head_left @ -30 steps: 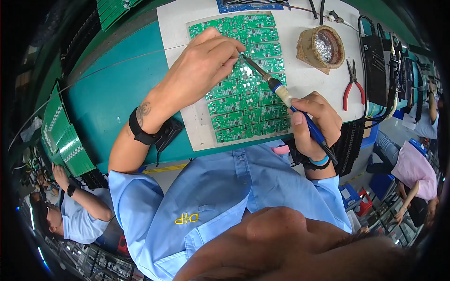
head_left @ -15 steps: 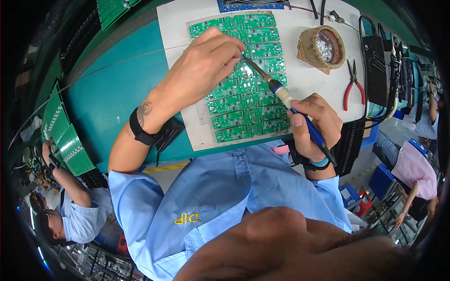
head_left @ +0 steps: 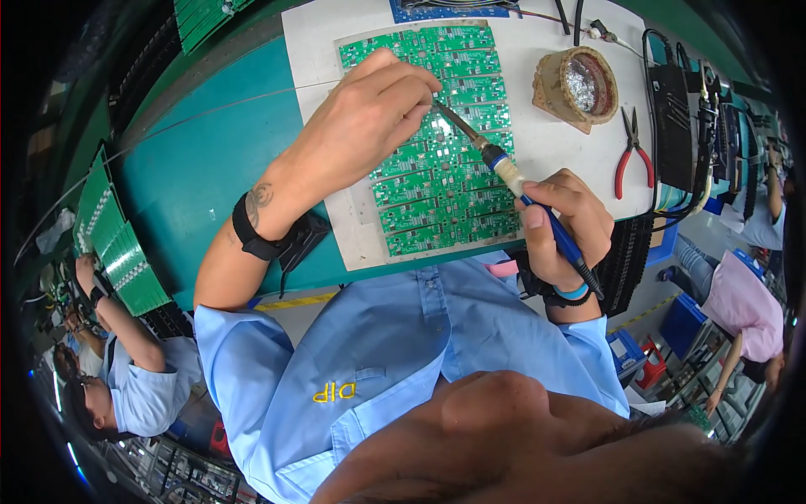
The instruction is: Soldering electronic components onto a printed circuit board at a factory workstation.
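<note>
My left hand (head_left: 361,118) is closed in a pinch on a thin solder wire (head_left: 312,85), which trails off to the left; the wire's end is hidden by the fingers. Beneath that hand lies a panel of green circuit boards (head_left: 449,206) arranged in rows. My right hand (head_left: 573,225) grips a soldering iron (head_left: 509,175) by its blue handle. The iron slants up and left, its tip at the boards just beside my left fingertips. Whether the tip touches a joint is too small to tell.
Right of the panel stands a round tip-cleaning pot (head_left: 579,86) with silvery material inside. Red-handled pliers (head_left: 634,155) lie farther right, near a black rack with cables (head_left: 676,118). More green boards (head_left: 122,244) stand at the left. Co-workers sit or stand on both sides.
My hands, the wire and the iron stay almost still over the same spot. In the background, the co-worker in pink on the right has shifted slightly.
</note>
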A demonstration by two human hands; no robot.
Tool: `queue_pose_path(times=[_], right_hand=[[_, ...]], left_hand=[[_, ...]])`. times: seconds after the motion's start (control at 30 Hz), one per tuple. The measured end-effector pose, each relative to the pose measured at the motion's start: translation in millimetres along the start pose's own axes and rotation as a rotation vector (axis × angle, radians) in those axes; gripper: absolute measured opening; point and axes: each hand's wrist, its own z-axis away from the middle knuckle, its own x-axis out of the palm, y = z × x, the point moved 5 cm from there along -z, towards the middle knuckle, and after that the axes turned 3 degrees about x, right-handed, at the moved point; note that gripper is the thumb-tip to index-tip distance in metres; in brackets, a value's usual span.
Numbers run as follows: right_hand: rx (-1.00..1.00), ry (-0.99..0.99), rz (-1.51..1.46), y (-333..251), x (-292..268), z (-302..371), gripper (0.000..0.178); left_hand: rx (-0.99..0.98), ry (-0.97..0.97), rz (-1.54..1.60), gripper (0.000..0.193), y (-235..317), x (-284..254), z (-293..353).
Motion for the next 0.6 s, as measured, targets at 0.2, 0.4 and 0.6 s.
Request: queue_pose_path(times=[0.2, 0.4, 0.6], right_hand=[[0.013, 0.040, -0.036, -2, -9, 5, 0.016], [0.010, 0.099, 0.027, -5, -23, 15, 0.016], [-0.083, 0.215, 0.057, -1, -36, 29, 0.017]], left_hand=[[-0.027, 0.035, 0.031, 0.015, 3, 0, 1], [-0.021, 0.212, -0.375, 0.014, 4, -25, 0], [-0.451, 0.398, 0.355, 0.015, -56, -16, 22]])
